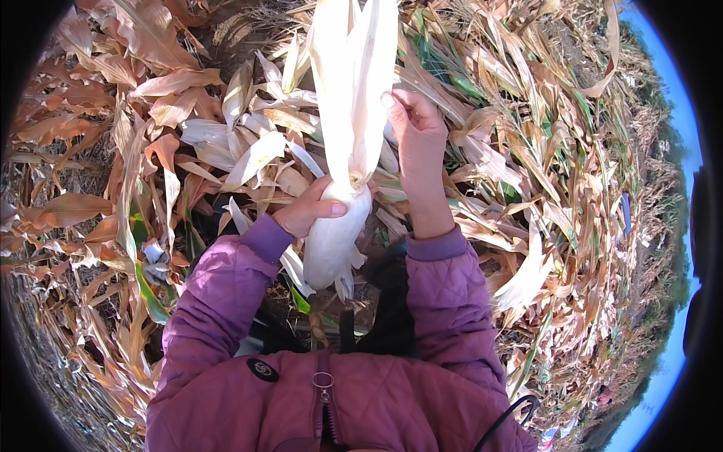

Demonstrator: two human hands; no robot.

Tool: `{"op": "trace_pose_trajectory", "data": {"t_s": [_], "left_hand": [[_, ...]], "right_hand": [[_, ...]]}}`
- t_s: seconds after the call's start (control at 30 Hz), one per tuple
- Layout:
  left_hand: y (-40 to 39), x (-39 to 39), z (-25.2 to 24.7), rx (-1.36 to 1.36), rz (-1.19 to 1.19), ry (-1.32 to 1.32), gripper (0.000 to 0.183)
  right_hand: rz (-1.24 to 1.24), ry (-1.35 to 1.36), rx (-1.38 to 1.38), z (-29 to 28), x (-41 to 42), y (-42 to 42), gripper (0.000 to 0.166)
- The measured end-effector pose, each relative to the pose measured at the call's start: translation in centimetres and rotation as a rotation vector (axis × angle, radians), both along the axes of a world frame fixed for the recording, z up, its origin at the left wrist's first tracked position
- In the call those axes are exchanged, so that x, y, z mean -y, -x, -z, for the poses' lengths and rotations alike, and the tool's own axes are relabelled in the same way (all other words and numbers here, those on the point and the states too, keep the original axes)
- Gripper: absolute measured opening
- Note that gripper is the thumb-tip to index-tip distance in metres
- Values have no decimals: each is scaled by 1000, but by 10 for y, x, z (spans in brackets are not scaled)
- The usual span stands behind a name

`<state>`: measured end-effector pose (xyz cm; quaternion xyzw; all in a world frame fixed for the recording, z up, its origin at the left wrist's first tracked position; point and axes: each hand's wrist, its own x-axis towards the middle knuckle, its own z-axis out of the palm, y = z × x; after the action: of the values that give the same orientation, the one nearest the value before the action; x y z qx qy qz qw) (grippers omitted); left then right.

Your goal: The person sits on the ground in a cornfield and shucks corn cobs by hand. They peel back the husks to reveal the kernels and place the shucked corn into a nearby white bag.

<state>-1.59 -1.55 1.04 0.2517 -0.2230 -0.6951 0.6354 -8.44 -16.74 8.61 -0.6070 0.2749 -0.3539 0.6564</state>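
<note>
Before me is a corn ear (333,240) wrapped in smooth, pale husk, its lower end pointing towards my body with loose flaps there. My left hand (313,209) grips it near its upper end, thumb across the front; the other fingers are mostly hidden behind. From a narrow stub above the thumb, long whitish husk leaves (333,85) stretch away from me in bright sunlight. My right hand (418,127) is at the right edge of these leaves, thumb and curled fingers pinching that edge.
Dry corn stalks and leaves (497,141) cover the ground on both sides. Loose pale husks (257,161) lie beyond my left hand, another husk (525,277) to the right. A blue and white scrap (155,260) sits at left. A black cord (508,415) hangs by my jacket.
</note>
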Motion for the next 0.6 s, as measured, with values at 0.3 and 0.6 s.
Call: {"op": "trace_pose_trajectory", "data": {"t_s": [0.3, 0.6], "left_hand": [[-5, 6, -3, -45, -85, 8, 71], [-2, 0, -6, 42, 13, -89, 75]], "right_hand": [[58, -55, 214, -4, -4, 8, 7], [-455, 64, -68, -2, -8, 7, 27]]}}
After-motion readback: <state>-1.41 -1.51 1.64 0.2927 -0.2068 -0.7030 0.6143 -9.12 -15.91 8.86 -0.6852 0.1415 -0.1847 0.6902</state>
